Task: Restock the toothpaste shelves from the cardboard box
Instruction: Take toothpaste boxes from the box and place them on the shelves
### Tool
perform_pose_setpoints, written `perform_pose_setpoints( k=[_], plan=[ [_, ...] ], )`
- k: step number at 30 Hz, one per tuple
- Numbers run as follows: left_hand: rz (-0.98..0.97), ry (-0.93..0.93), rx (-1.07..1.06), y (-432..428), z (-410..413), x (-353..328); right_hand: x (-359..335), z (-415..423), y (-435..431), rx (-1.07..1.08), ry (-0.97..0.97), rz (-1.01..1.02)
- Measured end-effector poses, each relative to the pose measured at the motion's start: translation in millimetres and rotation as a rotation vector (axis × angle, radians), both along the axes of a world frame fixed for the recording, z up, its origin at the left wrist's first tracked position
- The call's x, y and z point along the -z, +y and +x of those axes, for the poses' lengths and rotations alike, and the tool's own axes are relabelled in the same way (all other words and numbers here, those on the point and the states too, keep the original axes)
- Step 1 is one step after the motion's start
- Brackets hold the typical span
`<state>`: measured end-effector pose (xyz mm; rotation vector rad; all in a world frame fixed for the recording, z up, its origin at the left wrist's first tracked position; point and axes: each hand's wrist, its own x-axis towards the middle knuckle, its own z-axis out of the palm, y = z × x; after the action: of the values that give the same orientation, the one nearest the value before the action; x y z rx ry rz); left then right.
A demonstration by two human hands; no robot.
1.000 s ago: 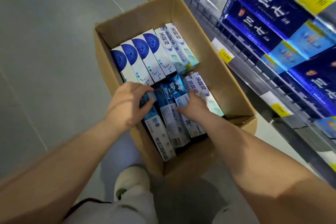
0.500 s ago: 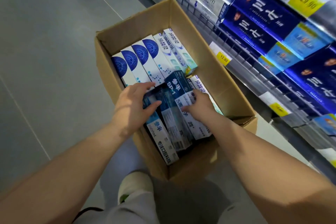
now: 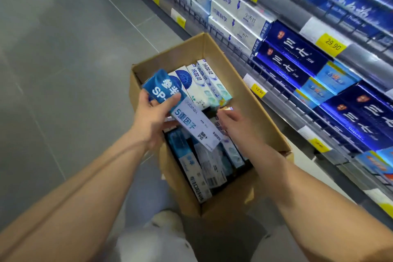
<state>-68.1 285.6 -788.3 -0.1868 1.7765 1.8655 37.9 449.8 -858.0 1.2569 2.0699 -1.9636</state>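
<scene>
An open cardboard box (image 3: 251, 100) sits on the floor beside the shelves, with several toothpaste cartons lying inside. My left hand (image 3: 152, 120) grips a blue-and-white toothpaste carton (image 3: 187, 112) marked SP, lifted above the others and tilted toward me. My right hand (image 3: 235, 124) hovers just right of that carton, fingers apart, over the cartons in the box; whether it touches any is unclear. White-and-blue cartons (image 3: 204, 85) lie in a row at the box's far end. More blue-white cartons (image 3: 197, 168) fill the near end.
Wire-fronted shelves (image 3: 297, 112) run along the right, stocked with dark blue cartons (image 3: 295, 53) and white cartons (image 3: 236, 8), with yellow price tags (image 3: 331, 44). Grey tiled floor (image 3: 63, 59) spreads to the left. My shoe (image 3: 168, 225) is just below the box.
My left hand has lifted the SP carton out of the stack and up over the box. My right hand let go of it and drew to the right. The view tilted up toward the shelves.
</scene>
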Motion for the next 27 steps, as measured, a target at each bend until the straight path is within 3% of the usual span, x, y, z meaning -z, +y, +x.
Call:
perform_pose_setpoints(
  k=[4, 6, 9, 14, 19, 23, 27],
  plan=[
    [-0.039, 0.103, -0.154, -29.6, -11.3, 2.3, 49.0, -7.5, -17.8, -0.326, -0.322, 0.165],
    [-0.051, 0.122, -0.209, -40.1, -14.8, 7.1, 68.4, -13.2, -28.8, -0.428, -0.427, 0.177],
    [-0.061, 0.125, -0.247, -47.3, -15.0, 15.6, 93.5, -16.9, -40.2, -0.59, -0.548, 0.359],
    [-0.049, 0.108, -0.278, -49.7, -13.1, 21.8, 114.5, -12.4, -46.6, -0.489, -0.417, 0.472],
    [-0.058, 0.115, -0.258, -50.3, -13.2, 20.7, 113.3, -7.3, -50.0, -0.414, -0.408, 0.428],
    [-0.064, 0.075, -0.279, -46.5, -8.9, 10.0, 74.2, -2.2, -39.3, -0.212, -0.205, 0.207],
    [-0.104, 0.024, -0.277, -39.9, 1.4, -42.7, -24.0, 1.6, -22.5, -0.13, -0.099, 0.159]
  ],
)
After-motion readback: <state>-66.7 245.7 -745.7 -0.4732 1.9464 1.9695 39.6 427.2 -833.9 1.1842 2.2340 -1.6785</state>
